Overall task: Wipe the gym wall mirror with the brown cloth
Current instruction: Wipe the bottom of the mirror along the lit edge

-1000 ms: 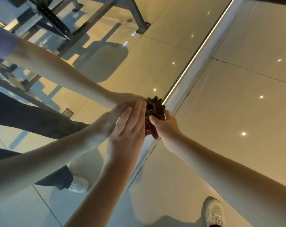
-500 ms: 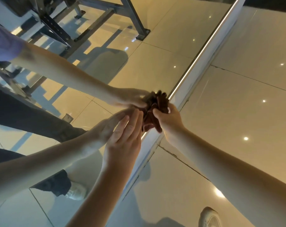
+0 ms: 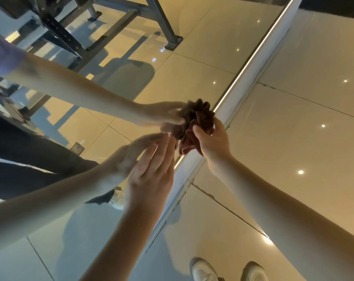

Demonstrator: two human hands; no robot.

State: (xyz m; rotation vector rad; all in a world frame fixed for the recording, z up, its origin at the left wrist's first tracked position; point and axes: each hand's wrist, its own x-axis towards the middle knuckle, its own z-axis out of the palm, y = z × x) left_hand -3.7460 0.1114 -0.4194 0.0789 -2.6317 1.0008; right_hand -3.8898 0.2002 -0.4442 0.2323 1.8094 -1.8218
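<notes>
I am standing close in front of the mirror (image 3: 192, 63), which is filling the left part of the view. It is showing the reflection of a steel gym machine (image 3: 162, 23) and of my own arms. The shiny tiled floor (image 3: 293, 128) is taking the right part, and the pale frame (image 3: 251, 78) at the bottom of the mirror is running between them.

My left hand (image 3: 151, 171) is wide, with the fingers straight and together, and it is holding nothing. Its fingertips are meeting their reflection, so I am judging that they are resting on the glass. My right hand (image 3: 212, 142) is gripping the brown cloth (image 3: 202, 116), with fingers and thumb curled round it. The cloth is bunched into a loose ball with many folds. It is pressing on the mirror low down, just beside the frame, and is touching its own reflection.

I am expecting the cloth to be light, soft and easy to squash. Bunched like this, it is probably wiping only a small patch. I think it is better to take it from behind, with the palm over the middle of the bunch, so that the folds are spreading flat and no corner is slipping out. The glass is looking smooth, so the cloth should be gliding easily.

The toes of my white shoes (image 3: 204, 270) are showing at the bottom edge.
</notes>
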